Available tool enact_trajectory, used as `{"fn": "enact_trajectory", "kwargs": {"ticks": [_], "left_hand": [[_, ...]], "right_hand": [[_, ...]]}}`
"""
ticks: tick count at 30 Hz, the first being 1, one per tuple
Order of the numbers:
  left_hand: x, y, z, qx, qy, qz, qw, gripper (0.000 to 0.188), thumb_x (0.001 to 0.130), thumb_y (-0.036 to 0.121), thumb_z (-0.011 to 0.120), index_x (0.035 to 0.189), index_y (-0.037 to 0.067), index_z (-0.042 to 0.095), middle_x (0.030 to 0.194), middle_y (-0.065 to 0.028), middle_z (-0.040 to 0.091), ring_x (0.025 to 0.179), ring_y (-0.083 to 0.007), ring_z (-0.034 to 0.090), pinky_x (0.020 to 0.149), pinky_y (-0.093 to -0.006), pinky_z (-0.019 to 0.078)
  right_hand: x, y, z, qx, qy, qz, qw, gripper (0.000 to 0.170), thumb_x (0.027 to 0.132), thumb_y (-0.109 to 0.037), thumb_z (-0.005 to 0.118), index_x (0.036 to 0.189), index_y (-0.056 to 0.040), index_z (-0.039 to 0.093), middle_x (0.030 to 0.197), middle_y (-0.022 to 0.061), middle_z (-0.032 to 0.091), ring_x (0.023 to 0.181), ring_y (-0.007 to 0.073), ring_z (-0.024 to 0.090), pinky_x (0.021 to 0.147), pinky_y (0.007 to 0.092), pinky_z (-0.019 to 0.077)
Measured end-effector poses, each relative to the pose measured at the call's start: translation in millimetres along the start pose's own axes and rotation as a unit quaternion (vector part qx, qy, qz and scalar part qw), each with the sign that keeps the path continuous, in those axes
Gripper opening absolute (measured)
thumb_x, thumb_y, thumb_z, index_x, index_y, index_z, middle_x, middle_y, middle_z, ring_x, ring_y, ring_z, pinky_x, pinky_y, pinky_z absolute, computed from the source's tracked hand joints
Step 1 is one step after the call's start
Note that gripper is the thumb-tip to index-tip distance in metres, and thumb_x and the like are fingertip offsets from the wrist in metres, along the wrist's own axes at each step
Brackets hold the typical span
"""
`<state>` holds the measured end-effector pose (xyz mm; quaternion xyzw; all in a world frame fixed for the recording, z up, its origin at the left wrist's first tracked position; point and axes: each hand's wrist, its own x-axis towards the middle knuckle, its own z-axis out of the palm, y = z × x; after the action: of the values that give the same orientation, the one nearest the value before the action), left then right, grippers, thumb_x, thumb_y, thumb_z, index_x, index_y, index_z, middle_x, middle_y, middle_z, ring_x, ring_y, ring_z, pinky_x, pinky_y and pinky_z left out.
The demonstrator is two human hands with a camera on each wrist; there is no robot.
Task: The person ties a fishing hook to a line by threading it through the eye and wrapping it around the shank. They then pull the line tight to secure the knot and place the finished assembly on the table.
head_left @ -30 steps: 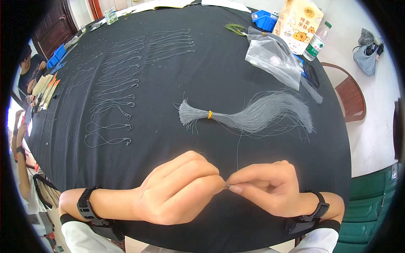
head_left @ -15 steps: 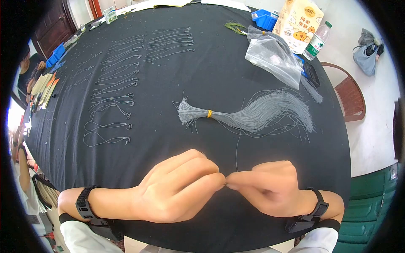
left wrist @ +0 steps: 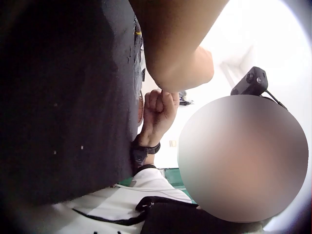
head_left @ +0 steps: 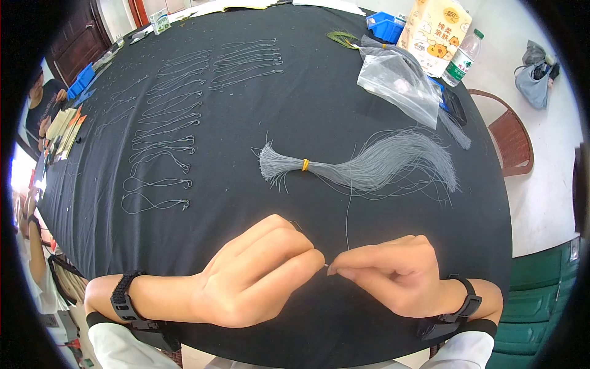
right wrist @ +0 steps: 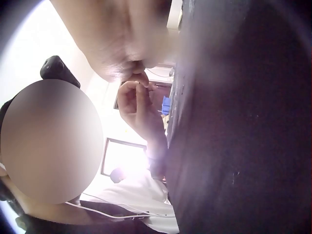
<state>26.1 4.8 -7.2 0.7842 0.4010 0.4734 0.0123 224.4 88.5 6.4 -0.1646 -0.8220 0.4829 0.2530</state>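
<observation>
In the head view my left hand (head_left: 261, 273) and right hand (head_left: 393, 273) face each other low over the black table, fingertips a small gap apart. Each pinches a thin grey line (head_left: 348, 215); a short bit of it shows in the gap. From the right fingertips the line runs up toward a bundle of grey lines (head_left: 381, 169), tied with a yellow band (head_left: 305, 165). A thin curved end (head_left: 296, 224) pokes out above the left knuckles. In the left wrist view the right hand (left wrist: 160, 114) appears behind the left; the pinched part is hidden there.
Several looped lines (head_left: 157, 207) with small curled ends lie in columns at left. At the back right are a clear plastic bag (head_left: 399, 89), a tissue pack (head_left: 435, 34), a water bottle (head_left: 462, 58) and a blue bin (head_left: 385, 28). A person (head_left: 46, 107) sits at far left.
My hands have drawn slightly apart from touching fingertips, the right one shifting a little to the right and the left one a little left. The bundle and loops stay put.
</observation>
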Motion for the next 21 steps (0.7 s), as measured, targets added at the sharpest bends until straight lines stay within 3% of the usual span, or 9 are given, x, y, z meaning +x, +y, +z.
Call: {"fn": "enact_trajectory", "kwargs": {"ticks": [5, 8, 10, 13, 14, 16, 17, 19, 21], "left_hand": [[1.1, -2.9, -1.7, 0.008, -0.014, -0.005, 1.0, 0.026, 0.059, -0.014, 0.066, 0.083, -0.005, 0.063, 0.077, -0.0141, 0.057, 0.062, -0.024, 0.056, 0.051, -0.0292, 0.0438], [1.8, -3.4, -0.4, 0.007, 0.001, -0.006, 1.0, 0.025, 0.06, -0.012, 0.067, 0.083, -0.005, 0.063, 0.077, -0.0142, 0.057, 0.062, -0.0246, 0.056, 0.051, -0.0299, 0.0445], [1.8, -2.6, 0.2, 0.021, -0.009, 0.022, 0.999, 0.025, 0.059, -0.01, 0.069, 0.083, -0.005, 0.062, 0.078, -0.014, 0.057, 0.063, -0.0246, 0.057, 0.052, -0.0301, 0.046], [1.2, -1.0, 0.9, 0.033, -0.037, 0.055, 0.997, 0.026, 0.058, -0.007, 0.07, 0.082, -0.005, 0.062, 0.079, -0.0136, 0.056, 0.063, -0.0249, 0.057, 0.054, -0.0304, 0.0485], [0.7, -0.2, 0.4, 0.037, -0.048, 0.065, 0.996, 0.026, 0.058, -0.006, 0.07, 0.082, -0.005, 0.061, 0.079, -0.0134, 0.056, 0.064, -0.025, 0.058, 0.055, -0.0305, 0.0493], [-2.1, 2.3, 1.0, 0.039, -0.095, 0.074, 0.992, 0.023, 0.061, 0.0, 0.068, 0.082, -0.004, 0.06, 0.081, -0.0131, 0.056, 0.067, -0.0243, 0.059, 0.056, -0.0302, 0.0506], [-2.2, 4.1, 0.4, 0.037, -0.123, 0.078, 0.989, 0.022, 0.062, 0.002, 0.068, 0.082, -0.004, 0.06, 0.081, -0.0131, 0.056, 0.068, -0.0239, 0.059, 0.056, -0.0303, 0.0506], [-4.0, 7.3, 0.7, 0.036, -0.173, 0.084, 0.981, 0.02, 0.064, 0.007, 0.064, 0.082, -0.003, 0.059, 0.082, -0.0119, 0.054, 0.071, -0.0221, 0.058, 0.057, -0.0293, 0.05], [-8.0, 8.8, 3.1, 0.04, -0.216, 0.087, 0.972, 0.02, 0.064, 0.008, 0.064, 0.081, -0.002, 0.058, 0.08, -0.0109, 0.052, 0.072, -0.0215, 0.057, 0.058, -0.0286, 0.0493]], "right_hand": [[1.5, 2.1, -5.9, -0.044, -0.014, 0.029, 0.999, 0.013, 0.079, 0.001, 0.066, 0.092, -0.0025, 0.068, 0.064, 0.0077, 0.063, 0.049, 0.0129, 0.057, 0.045, 0.0271, 0.0424], [11.1, 5.9, -12.4, -0.2, 0.017, -0.06, 0.978, 0.012, 0.076, 0.0, 0.068, 0.088, -0.0032, 0.067, 0.062, 0.0076, 0.059, 0.052, 0.0158, 0.057, 0.047, 0.0294, 0.0426], [15.5, 13.6, -17.2, -0.231, 0.041, -0.09, 0.968, 0.014, 0.074, 0.0, 0.07, 0.086, -0.003, 0.065, 0.077, 0.0093, 0.061, 0.063, 0.0211, 0.059, 0.056, 0.0312, 0.047], [23.2, 16.6, -33.3, -0.348, 0.095, -0.102, 0.927, 0.012, 0.075, -0.001, 0.069, 0.085, -0.0055, 0.066, 0.092, 0.0084, 0.06, 0.065, 0.021, 0.06, 0.056, 0.0308, 0.0473], [26.8, 12.0, -42.5, -0.416, 0.095, -0.106, 0.898, 0.009, 0.077, -0.001, 0.068, 0.085, -0.0042, 0.067, 0.085, 0.0081, 0.061, 0.063, 0.0189, 0.059, 0.056, 0.0288, 0.0467], [30.1, 10.3, -48.0, -0.35, 0.139, -0.014, 0.926, 0.004, 0.081, -0.002, 0.066, 0.084, -0.0037, 0.067, 0.082, 0.0082, 0.063, 0.065, 0.0152, 0.061, 0.059, 0.026, 0.0468], [33.7, 2.3, -50.5, -0.221, 0.123, 0.094, 0.963, 0.008, 0.087, -0.005, 0.06, 0.092, -0.0023, 0.066, 0.085, 0.0098, 0.067, 0.074, 0.0145, 0.066, 0.064, 0.024, 0.0503], [39.3, 9.8, -56.6, 0.006, 0.104, 0.111, 0.988, 0.012, 0.09, -0.007, 0.058, 0.098, -0.0007, 0.064, 0.092, 0.0116, 0.068, 0.082, 0.0159, 0.067, 0.07, 0.025, 0.0525], [45.1, 13.9, -59.6, 0.215, 0.078, 0.117, 0.966, 0.02, 0.093, -0.012, 0.054, 0.107, 0.0025, 0.059, 0.101, 0.0141, 0.068, 0.092, 0.0196, 0.067, 0.079, 0.027, 0.0542]]}}
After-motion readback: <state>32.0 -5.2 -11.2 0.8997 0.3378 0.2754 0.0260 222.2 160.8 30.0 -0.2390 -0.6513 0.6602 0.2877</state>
